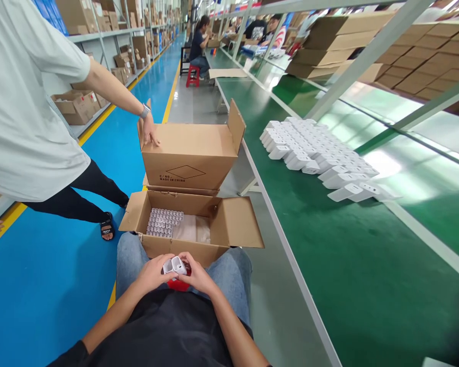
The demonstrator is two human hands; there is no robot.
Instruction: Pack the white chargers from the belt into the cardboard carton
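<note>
Above my lap, my left hand (pixel 153 272) and my right hand (pixel 198 275) are closed around a few hollow white plastic housings (pixel 176 265), their openings facing up. Fingers hide part of the housings, so their exact number is unclear. Just beyond my hands is an open cardboard box (pixel 191 250) with its flaps spread. Packed rows of similar small housings (pixel 163 223) fill its left part, and pale packing material (pixel 191 228) lies on the right. On the green bench to the right stand many white housings (pixel 309 145) in close rows.
A person (pixel 30 102) stands at the left, one hand (pixel 150 130) on a larger open carton (pixel 191 165) behind the box. The green workbench (pixel 348 265) runs along my right, its metal edge beside my knee. Stacked cartons (pixel 329 43) and loaded shelves (pixel 110 33) stand farther off.
</note>
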